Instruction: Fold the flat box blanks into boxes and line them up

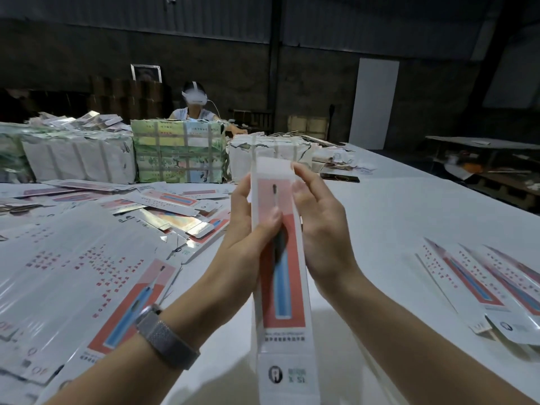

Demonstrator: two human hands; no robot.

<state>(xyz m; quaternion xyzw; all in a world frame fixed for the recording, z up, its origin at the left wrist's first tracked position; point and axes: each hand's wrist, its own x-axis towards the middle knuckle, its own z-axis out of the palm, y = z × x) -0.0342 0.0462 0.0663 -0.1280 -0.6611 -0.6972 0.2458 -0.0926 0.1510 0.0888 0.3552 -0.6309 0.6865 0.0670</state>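
I hold one long, narrow white box [282, 290] upright-tilted in front of me; it has a red panel with a blue toothbrush printed on it. My left hand [251, 229] grips its left side, thumb across the front. My right hand [318, 223] presses against its right edge with fingers nearly straight, fingertips near the top flap. A large stack of flat printed blanks [76, 276] lies at my left. Folded boxes [485, 285] lie side by side in a row on the right of the white table [394, 217].
A loose heap of blanks [163, 206] covers the table's middle left. Wrapped bundles [178, 153] stand along the far edge, with another person wearing a headset [194, 103] behind them. A dark phone-like object [340, 178] lies far right of centre.
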